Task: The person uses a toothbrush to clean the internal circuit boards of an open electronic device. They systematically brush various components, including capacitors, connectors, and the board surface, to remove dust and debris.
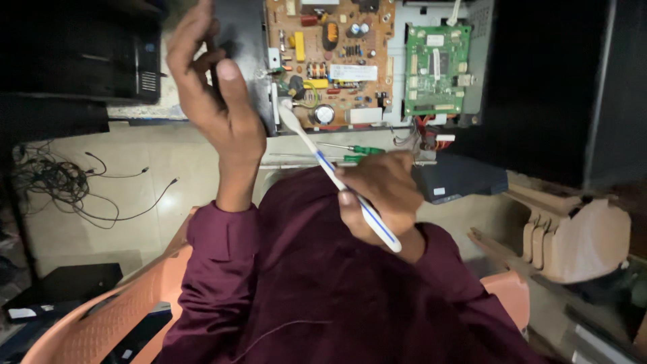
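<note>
Maroon sleeves (303, 283) fill the lower middle of the view, closest to the camera, above an orange plastic chair (101, 317).

Beyond both hands lies the opened casing of a machine (472, 74) with its electronics bared. Its brown power board (330, 61), crowded with capacitors, coils and a yellow block, sits just past the tip of what the right hand holds. A smaller green circuit board (436, 67) lies to the right of that, further from the grip, with a bundle of red wires under its lower edge. A dark printer body (81, 54) stands well to the left of the left hand, and a tangle of black cables (60, 182) lies on the pale floor below it.

The left hand (212, 101) is raised, fingers loosely curled and thumb up, resting against the dark edge of the casing beside the brown board; whether it grips anything I cannot tell.

The right hand (384, 195) is closed around the handle of a white and blue toothbrush (337, 176), which runs slantwise through the fist, the butt sticking out toward the sleeve and the bristle head touching or just over the near left edge of the brown board.

Two green-handled screwdrivers (360, 152) lie just beyond the right hand's knuckles.
</note>
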